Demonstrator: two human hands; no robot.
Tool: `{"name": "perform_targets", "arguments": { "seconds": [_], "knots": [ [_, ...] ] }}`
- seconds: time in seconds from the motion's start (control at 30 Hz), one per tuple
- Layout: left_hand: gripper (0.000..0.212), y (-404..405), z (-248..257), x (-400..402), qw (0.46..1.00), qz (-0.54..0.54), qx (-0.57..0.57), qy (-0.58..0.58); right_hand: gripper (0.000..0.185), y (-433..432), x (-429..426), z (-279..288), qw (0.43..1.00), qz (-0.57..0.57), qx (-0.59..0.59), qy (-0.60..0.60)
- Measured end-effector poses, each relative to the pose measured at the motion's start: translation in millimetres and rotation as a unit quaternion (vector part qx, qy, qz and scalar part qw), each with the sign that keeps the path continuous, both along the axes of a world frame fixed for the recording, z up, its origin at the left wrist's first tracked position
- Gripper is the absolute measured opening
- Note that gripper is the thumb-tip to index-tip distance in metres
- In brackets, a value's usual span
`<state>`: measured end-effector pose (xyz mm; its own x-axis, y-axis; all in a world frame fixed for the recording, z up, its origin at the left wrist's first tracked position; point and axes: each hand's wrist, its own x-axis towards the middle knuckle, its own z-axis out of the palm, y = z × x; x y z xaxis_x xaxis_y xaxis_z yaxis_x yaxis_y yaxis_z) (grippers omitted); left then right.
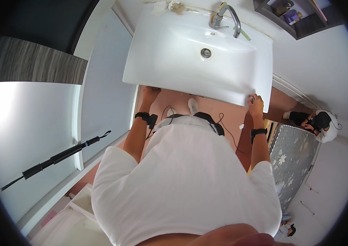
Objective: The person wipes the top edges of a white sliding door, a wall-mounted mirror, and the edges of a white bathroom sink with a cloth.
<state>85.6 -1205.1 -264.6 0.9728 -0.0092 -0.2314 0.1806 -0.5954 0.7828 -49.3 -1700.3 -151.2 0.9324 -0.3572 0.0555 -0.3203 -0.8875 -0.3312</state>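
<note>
A white ceramic washbasin (174, 58) with a chrome faucet (226, 20) and a round metal drain (205, 53) lies before me. My left hand (152, 93) is at the basin's front edge on the left, its fingers partly hidden under the rim; what it holds cannot be told. My right hand (255, 103) is at the front right corner, fingers curled around a small object that is mostly covered. Wet-looking crumpled tissue and brown matter (177, 8) sit on the back rim. Behind the faucet's spout lies a green strip-like item (245, 34).
A dark wall shelf (309, 21) with bottles hangs at the upper right. One person (326, 124) sits by a grey flowered mattress (297, 153); another person (286, 230) is lower right. A black spring bar (60, 156) hangs by the glass panels at left. Cables trail near my feet.
</note>
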Motion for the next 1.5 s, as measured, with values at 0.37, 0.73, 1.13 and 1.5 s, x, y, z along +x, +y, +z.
{"name": "perform_targets", "arguments": {
  "seconds": [0.37, 0.73, 1.13, 1.5],
  "knots": [
    [0.034, -1, 23, -7, 0.958, 0.053, -0.22, 0.178, 0.022, 32, -37, 17, 0.981, 0.145, 0.107, 0.076],
    [0.042, 3, 104, -1, 0.922, -0.096, -0.092, 0.363, 0.051, -5, -9, 63, 0.98, 0.126, 0.139, 0.074],
    [0.031, -37, 195, 48, 0.982, -0.059, -0.175, -0.041, 0.084, 6, 178, 68, 0.93, 0.131, 0.344, -0.018],
    [0.018, -94, 259, 102, 0.959, 0.027, -0.086, -0.27, 0.091, 47, 204, 73, 0.884, 0.15, 0.44, -0.039]
  ]
}}
